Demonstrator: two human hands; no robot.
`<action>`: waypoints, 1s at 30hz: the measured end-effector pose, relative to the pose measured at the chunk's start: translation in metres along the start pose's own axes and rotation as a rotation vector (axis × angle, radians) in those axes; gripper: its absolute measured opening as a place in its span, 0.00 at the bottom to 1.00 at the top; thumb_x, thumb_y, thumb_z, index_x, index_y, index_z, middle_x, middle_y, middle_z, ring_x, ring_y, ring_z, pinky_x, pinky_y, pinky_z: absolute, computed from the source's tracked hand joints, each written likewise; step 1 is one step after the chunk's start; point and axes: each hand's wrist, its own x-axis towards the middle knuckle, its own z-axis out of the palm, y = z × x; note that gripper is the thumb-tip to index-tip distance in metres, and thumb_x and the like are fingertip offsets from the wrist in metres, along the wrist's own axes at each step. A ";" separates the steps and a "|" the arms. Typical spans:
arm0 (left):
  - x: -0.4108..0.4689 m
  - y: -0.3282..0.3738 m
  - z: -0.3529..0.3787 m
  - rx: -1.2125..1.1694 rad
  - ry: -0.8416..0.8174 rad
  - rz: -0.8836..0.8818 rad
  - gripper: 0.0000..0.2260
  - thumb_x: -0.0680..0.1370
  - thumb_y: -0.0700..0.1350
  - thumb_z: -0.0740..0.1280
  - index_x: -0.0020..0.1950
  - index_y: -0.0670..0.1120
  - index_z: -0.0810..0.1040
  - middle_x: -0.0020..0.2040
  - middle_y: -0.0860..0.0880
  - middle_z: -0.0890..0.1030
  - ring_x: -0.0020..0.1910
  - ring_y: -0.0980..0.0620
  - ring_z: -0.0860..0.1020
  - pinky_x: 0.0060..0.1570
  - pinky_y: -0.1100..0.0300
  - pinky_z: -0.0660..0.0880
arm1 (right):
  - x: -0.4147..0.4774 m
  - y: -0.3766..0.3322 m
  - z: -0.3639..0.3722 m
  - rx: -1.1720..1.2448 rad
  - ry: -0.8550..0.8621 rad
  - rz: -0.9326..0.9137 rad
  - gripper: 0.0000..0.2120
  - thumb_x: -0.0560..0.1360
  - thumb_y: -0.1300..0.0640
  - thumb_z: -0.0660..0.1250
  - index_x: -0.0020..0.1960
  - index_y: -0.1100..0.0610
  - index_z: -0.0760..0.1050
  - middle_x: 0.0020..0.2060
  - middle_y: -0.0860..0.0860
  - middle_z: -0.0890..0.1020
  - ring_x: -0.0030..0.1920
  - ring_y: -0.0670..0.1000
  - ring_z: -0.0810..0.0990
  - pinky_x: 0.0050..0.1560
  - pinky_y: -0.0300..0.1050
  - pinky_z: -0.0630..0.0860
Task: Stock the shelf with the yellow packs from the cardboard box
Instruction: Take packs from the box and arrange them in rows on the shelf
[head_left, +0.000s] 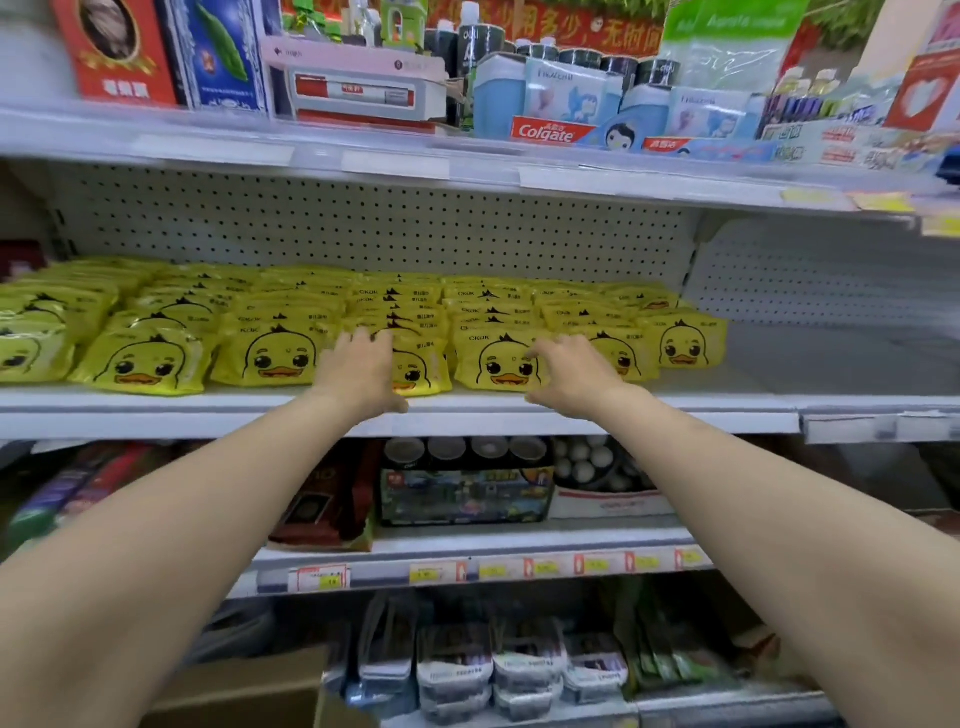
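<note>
While both bare arms stretch forward, the left hand (358, 371) lies with straight, slightly spread fingers over the top of one front pack (423, 371), thumb down near the shelf (208, 410) edge. The right hand (571, 376) has loosely bent, parted fingers at the next two packs in the front row; whether it touches them I cannot tell, and it grips nothing. The yellow packs (280, 358), each with a duck face, stand in rows on the middle shelf before a white pegboard (363, 223). A cardboard box (244, 686) shows low at the left. Toothpaste boxes (550, 132) sit on the shelf above.
</note>
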 end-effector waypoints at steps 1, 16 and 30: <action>-0.015 0.002 -0.001 -0.028 -0.016 -0.015 0.37 0.67 0.60 0.76 0.68 0.44 0.66 0.66 0.41 0.71 0.66 0.39 0.68 0.62 0.45 0.70 | -0.012 -0.001 -0.001 -0.006 -0.018 -0.013 0.28 0.74 0.49 0.71 0.72 0.51 0.68 0.69 0.54 0.71 0.71 0.57 0.64 0.65 0.55 0.69; -0.219 -0.073 -0.039 -0.191 -0.140 -0.251 0.42 0.66 0.54 0.79 0.75 0.47 0.63 0.70 0.41 0.67 0.69 0.39 0.66 0.65 0.45 0.70 | -0.148 -0.120 0.009 0.185 -0.163 -0.278 0.33 0.72 0.48 0.75 0.73 0.47 0.66 0.69 0.53 0.71 0.65 0.57 0.74 0.63 0.53 0.74; -0.278 -0.249 -0.056 -0.127 -0.072 -0.088 0.39 0.69 0.48 0.77 0.75 0.49 0.61 0.69 0.41 0.63 0.70 0.39 0.61 0.62 0.45 0.71 | -0.176 -0.321 0.013 0.001 -0.136 -0.255 0.39 0.68 0.50 0.78 0.74 0.47 0.64 0.66 0.52 0.73 0.64 0.56 0.74 0.58 0.55 0.77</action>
